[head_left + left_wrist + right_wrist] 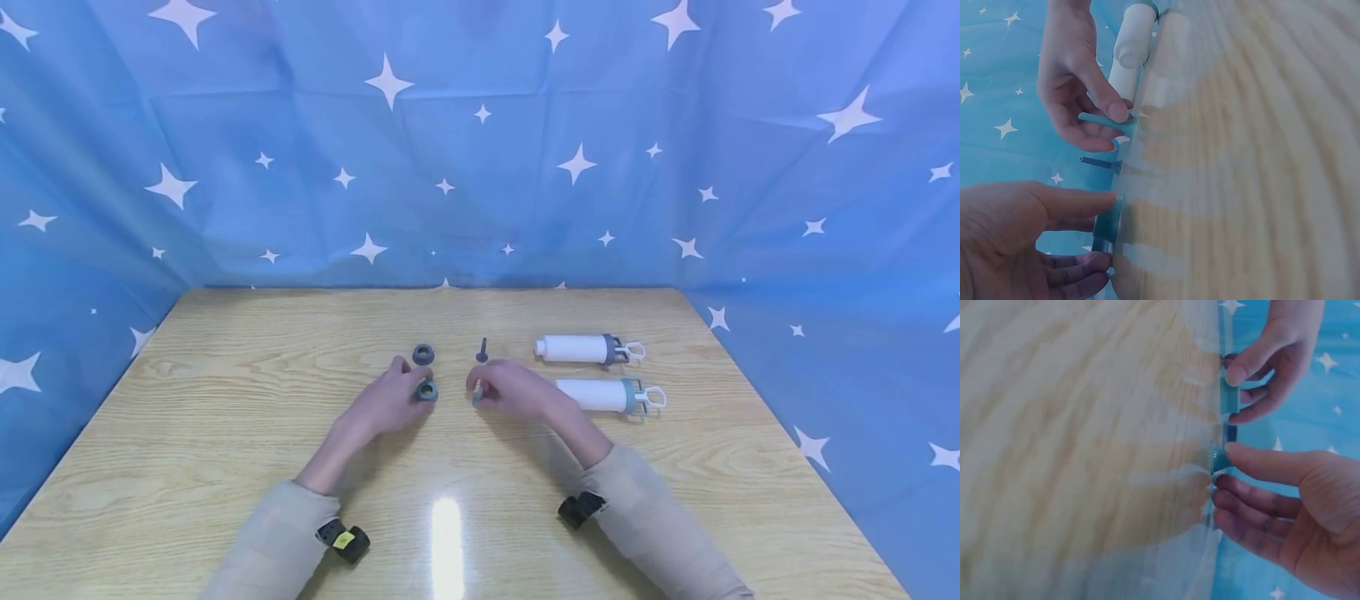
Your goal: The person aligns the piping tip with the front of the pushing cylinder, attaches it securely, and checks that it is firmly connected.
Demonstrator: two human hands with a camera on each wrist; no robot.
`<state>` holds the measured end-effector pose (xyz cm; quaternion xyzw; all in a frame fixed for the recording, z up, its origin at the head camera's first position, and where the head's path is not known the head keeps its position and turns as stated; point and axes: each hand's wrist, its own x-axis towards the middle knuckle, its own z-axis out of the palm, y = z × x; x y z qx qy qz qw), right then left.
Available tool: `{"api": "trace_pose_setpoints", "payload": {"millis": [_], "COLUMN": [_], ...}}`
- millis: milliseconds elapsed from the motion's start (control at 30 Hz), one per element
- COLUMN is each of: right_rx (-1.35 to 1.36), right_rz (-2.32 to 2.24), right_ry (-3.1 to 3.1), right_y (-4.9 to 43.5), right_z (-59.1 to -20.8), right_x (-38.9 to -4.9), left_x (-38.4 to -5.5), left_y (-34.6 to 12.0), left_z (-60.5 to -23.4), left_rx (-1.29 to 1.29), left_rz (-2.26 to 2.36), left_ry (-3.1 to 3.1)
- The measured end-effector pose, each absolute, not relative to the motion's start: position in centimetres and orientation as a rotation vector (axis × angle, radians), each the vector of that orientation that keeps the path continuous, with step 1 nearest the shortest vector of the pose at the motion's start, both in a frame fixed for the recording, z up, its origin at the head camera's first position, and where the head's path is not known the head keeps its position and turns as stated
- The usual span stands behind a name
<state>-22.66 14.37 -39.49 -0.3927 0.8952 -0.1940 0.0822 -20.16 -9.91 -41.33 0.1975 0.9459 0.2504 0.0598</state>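
My left hand (390, 398) is at a teal ring-shaped cap (432, 389) on the table, its thumb and fingers pinching it from opposite sides. A dark grey ring-shaped cap (423, 361) lies just behind that one. To the right, my right hand (517, 389) pinches a teal nozzle (1104, 122) low down, by its wide base; the thin stem points up, and the base sits at the tabletop. Behind these fingers a dark grey nozzle (482, 357) stands upright on its round base. In the head view the right fingers partly cover the teal nozzle.
Two white syringe-like tubes lie at the right, handles pointing right: one with a grey collar (573, 348), and nearer me one with a teal collar (592, 395), its left end behind my right hand. A blue star-patterned curtain (480, 167) borders the wooden table (225, 433).
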Motion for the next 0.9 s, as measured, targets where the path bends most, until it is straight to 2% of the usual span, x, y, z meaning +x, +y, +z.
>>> {"api": "trace_pose_setpoints", "payload": {"millis": [167,467,900], "right_rx": [-1.180,-1.016,-1.172], "right_rz": [-0.612,-0.714,-0.898], "right_ry": [2.673,2.715,2.798], "right_y": [14.3,14.8,15.8], "right_z": [-39.7,-38.9,-37.3], "right_x": [-22.7,-22.4,-22.1], "left_x": [-20.2,-20.5,-19.5], "left_y": [-9.7,-9.1,-8.4], "left_z": [-41.4,-41.2,-39.1], "left_rx": [0.591,0.642,0.767], "left_rz": [0.821,1.010,1.329], "left_ry": [2.852,2.883,2.743]}}
